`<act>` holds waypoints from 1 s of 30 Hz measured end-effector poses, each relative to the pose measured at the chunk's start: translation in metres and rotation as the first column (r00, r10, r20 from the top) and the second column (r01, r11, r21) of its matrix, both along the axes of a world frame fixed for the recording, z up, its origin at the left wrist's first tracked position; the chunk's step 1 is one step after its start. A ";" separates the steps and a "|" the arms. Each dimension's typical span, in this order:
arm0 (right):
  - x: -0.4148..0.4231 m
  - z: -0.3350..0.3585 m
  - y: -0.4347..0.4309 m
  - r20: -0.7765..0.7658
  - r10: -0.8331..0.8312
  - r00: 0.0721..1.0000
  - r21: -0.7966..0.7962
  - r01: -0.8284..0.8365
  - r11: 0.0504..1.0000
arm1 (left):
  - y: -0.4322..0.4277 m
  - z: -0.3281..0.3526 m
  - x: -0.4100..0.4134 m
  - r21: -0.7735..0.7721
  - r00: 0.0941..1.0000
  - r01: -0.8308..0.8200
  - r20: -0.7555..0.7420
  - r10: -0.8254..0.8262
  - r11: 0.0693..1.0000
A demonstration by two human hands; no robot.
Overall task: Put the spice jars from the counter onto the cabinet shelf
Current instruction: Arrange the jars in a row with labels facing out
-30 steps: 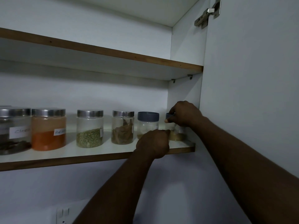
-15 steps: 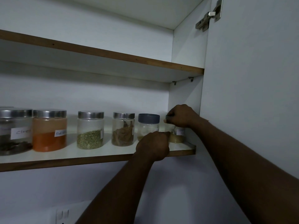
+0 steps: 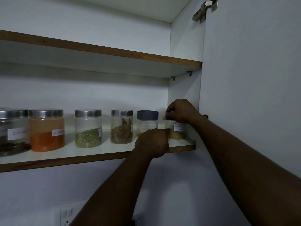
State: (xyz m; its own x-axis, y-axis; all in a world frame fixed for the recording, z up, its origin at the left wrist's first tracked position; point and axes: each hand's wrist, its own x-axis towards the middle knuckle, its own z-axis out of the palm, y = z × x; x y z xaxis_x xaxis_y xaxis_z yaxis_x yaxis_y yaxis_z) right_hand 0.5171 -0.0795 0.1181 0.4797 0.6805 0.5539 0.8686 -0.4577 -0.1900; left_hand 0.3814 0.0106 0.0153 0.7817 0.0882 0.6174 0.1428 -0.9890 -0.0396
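Head view: along the lower cabinet shelf [image 3: 104,150] spice jars stand in a row, and the last of them, a small labelled jar [image 3: 177,133] of pale brown powder, stands upright at the shelf's right end, just beside the cabinet's side wall. The right grip [image 3: 180,111] is curled down over that jar's top, clamped on it from above. The left grip [image 3: 153,142], fingers curled, sits at the shelf's front edge and touches the jar's lower left side; whether it actually pinches the jar cannot be told. It partly hides the grey-lidded jar [image 3: 147,119] next in line. Toward the left end stand steel-lidded jars: a bark jar [image 3: 121,128], a green seed jar [image 3: 88,130], a red powder jar [image 3: 46,132] and a cloves jar [image 3: 13,132].
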 end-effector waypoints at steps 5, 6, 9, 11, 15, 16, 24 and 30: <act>0.005 -0.001 0.003 0.014 0.003 1.000 0.013 -0.003 1.000 | -0.001 -0.001 -0.001 -0.013 0.999 -0.022 0.045 0.023 1.000; 0.005 -0.001 0.002 0.025 0.006 1.000 0.029 -0.007 1.000 | -0.002 -0.001 -0.003 -0.034 0.998 -0.029 0.060 0.031 0.999; 0.004 -0.005 -0.001 0.049 0.044 0.998 0.168 -0.052 0.985 | 0.000 0.001 -0.013 -0.197 0.988 -0.054 0.130 0.081 0.979; 0.003 -0.007 -0.002 0.110 0.068 0.992 0.277 -0.096 0.956 | 0.003 0.000 -0.022 -0.252 0.962 -0.128 0.202 0.182 0.959; -0.005 -0.006 -0.005 0.156 0.127 0.980 0.265 -0.166 0.950 | 0.009 -0.003 -0.040 -0.302 0.913 -0.250 0.244 0.328 0.920; -0.010 -0.006 -0.004 0.178 0.138 0.974 0.213 -0.175 0.961 | 0.008 -0.002 -0.043 -0.318 0.905 -0.266 0.244 0.350 0.910; -0.046 -0.013 0.024 0.343 0.254 0.904 -0.137 -0.220 0.966 | 0.001 -0.002 -0.036 -0.335 0.880 -0.374 0.166 0.445 0.865; -0.043 -0.011 0.027 0.290 0.233 0.928 -0.050 -0.228 0.972 | 0.001 -0.001 -0.030 -0.209 0.890 -0.440 0.031 0.455 0.873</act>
State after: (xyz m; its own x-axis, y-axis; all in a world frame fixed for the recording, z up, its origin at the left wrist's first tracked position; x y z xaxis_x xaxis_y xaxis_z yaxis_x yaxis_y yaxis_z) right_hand 0.4743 -0.0525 0.1072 0.1274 0.7622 0.6346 0.9664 -0.2393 0.0934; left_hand 0.3514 0.0120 0.0140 0.5816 0.5396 0.6088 0.5667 -0.8056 0.1727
